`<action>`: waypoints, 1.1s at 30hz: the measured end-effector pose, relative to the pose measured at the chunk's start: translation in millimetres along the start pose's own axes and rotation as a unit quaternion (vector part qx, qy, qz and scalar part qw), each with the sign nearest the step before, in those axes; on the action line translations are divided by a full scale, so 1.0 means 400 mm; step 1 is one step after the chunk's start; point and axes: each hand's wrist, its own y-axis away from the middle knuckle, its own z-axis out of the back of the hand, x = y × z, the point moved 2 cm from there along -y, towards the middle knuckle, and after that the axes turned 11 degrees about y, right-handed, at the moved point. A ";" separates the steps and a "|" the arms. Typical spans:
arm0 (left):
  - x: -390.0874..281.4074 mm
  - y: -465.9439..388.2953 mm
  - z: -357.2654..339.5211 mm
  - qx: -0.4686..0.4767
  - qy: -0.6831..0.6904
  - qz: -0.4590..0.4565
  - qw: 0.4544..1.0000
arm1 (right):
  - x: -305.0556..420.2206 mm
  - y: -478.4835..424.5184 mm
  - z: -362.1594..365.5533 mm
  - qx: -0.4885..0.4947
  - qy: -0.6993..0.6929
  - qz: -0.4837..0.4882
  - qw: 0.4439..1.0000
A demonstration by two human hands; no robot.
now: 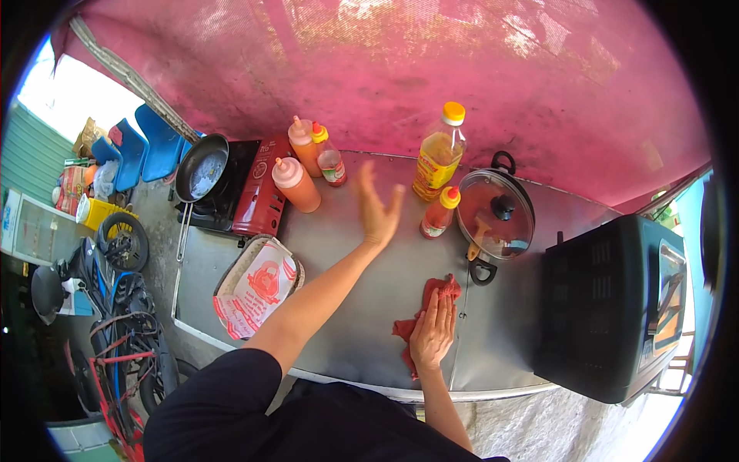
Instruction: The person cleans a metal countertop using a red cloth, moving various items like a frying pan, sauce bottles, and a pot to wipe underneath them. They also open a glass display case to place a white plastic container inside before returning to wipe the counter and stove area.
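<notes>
Flat under my right hand (432,338) lies a crumpled red cloth (409,327), pressed against the sheet-metal tabletop (352,323). My left hand (378,211) is raised over the table with its fingers apart, slightly blurred and holding nothing. Left of it stand two squeeze bottles of orange sauce, the nearer one (297,186) and the farther one (304,144), beside a nearly drained sauce bottle (331,159) with a red and yellow cap. To its right are a yellow-capped bottle of cooking oil (440,153) and a small red sauce bottle (440,213).
A glass-lidded pan (495,213) stands at the right, near a black toaster oven (600,306). At the left, a frying pan (202,168) sits on a portable gas stove (260,190). A paper-lined basket (260,289) is near the front edge. A motorcycle (124,300) stands beyond.
</notes>
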 end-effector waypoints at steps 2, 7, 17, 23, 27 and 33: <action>0.052 -0.017 0.058 -0.159 -0.070 0.044 0.984 | 0.003 -0.003 0.006 -0.001 -0.002 -0.001 1.000; 0.080 -0.104 0.049 -0.315 -0.171 0.141 0.923 | 0.002 0.000 0.008 -0.001 -0.007 -0.002 1.000; 0.000 -0.043 -0.015 -0.193 -0.120 -0.034 0.973 | 0.000 0.000 0.011 -0.017 -0.008 0.005 1.000; -0.016 0.100 -0.078 0.014 0.034 0.085 0.996 | 0.005 0.002 0.010 -0.018 -0.005 0.005 1.000; 0.033 0.111 -0.058 0.087 -0.029 0.048 0.995 | 0.010 -0.001 0.012 -0.015 0.011 0.009 1.000; -0.016 0.120 0.045 0.083 -0.006 0.086 0.993 | 0.051 -0.043 -0.023 -0.016 0.008 0.098 0.995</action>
